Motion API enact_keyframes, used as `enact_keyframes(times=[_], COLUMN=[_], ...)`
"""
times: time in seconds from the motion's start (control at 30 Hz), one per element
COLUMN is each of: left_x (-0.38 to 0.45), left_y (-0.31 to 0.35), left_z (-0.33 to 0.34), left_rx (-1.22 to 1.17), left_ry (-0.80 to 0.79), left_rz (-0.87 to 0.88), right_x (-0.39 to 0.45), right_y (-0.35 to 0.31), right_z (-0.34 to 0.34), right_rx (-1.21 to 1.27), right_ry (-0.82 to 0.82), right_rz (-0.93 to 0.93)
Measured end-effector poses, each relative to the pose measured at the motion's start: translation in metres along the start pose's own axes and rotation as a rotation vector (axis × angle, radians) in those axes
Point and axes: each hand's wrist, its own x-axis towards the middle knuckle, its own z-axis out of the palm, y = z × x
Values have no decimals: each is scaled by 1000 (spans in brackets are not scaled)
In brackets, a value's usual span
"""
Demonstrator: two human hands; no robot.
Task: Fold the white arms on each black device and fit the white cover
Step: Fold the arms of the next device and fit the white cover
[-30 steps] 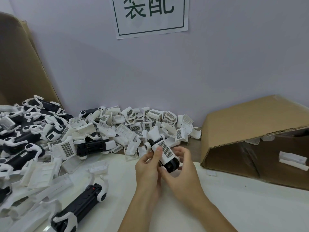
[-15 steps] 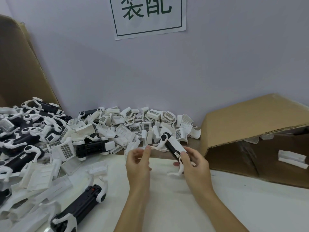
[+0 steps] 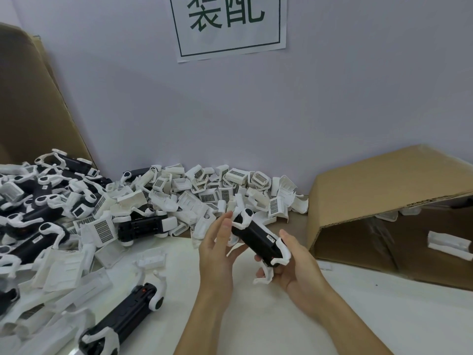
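Right hand (image 3: 294, 262) is gripping the lower end of a black device (image 3: 258, 239) above the tabletop (image 3: 256, 329); left hand (image 3: 217, 249), fingers straight, is touching its upper end. At 3 o'clock, a cardboard box (image 3: 384, 180) lying on its side is holding white parts (image 3: 449, 243). White covers (image 3: 204, 190) are lying heaped at 12 o'clock.

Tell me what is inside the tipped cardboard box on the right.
Inside the cardboard box, a white plastic part lies on the floor, with more white pieces near the back. The top panel hides the rest.
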Motion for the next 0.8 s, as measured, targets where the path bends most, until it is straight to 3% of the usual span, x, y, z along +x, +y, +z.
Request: enact_keyframes(times=[0.2, 0.37, 0.6, 0.7, 0.8], left_x=[-4, -2, -7, -9, -8], left_y=[5, 2, 7, 8, 4], left_z=[-2, -3, 14, 15, 12], left_rx=[5, 67, 167, 169, 165], left_ry=[-52, -34, -226, -216, -176], left_rz=[-15, 12, 104, 102, 62], right_x=[1, 3, -1, -1, 1], right_y=[5, 0, -8, -7, -4], right_z=[-6, -9, -12, -13, -13], right_rx=[-134, 3, 313, 324, 191], right_ry=[154, 204, 127, 121, 192], right_rz=[-294, -218, 6, -22, -170])
